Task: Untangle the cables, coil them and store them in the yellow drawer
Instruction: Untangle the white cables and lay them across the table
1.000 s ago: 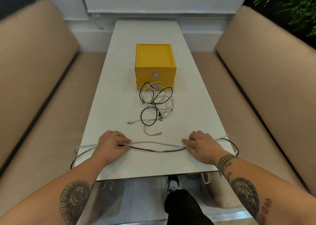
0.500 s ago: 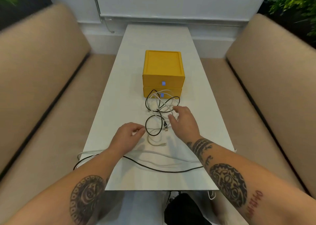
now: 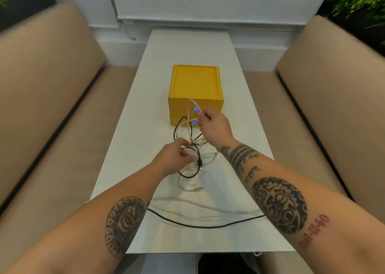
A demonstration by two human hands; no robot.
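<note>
From the head camera, a small yellow plastic two-drawer box (image 3: 195,84) stands in the middle of a long white table (image 3: 143,111), both drawers closed, each with a little blue tab on its front. Just in front of it lies a tangled heap of thin black and white cables (image 3: 188,170).

The right hand (image 3: 215,129) is raised over the far side of the heap, close to the drawer fronts. Its fingertips are pinched on a thin white cable (image 3: 189,115), which rises in a narrow loop in front of the upper drawer and drops back into the tangle.

The left hand (image 3: 174,159) sits low at the near left side of the heap, fingers curled in and gripping strands of it; exactly which strands, I cannot tell.

Nearer the person, a long white cable (image 3: 208,208) and a long black cable (image 3: 205,226) run side by side across the table beneath both forearms, apart from the tangle.

Beige upholstered benches (image 3: 54,90) flank the table.
</note>
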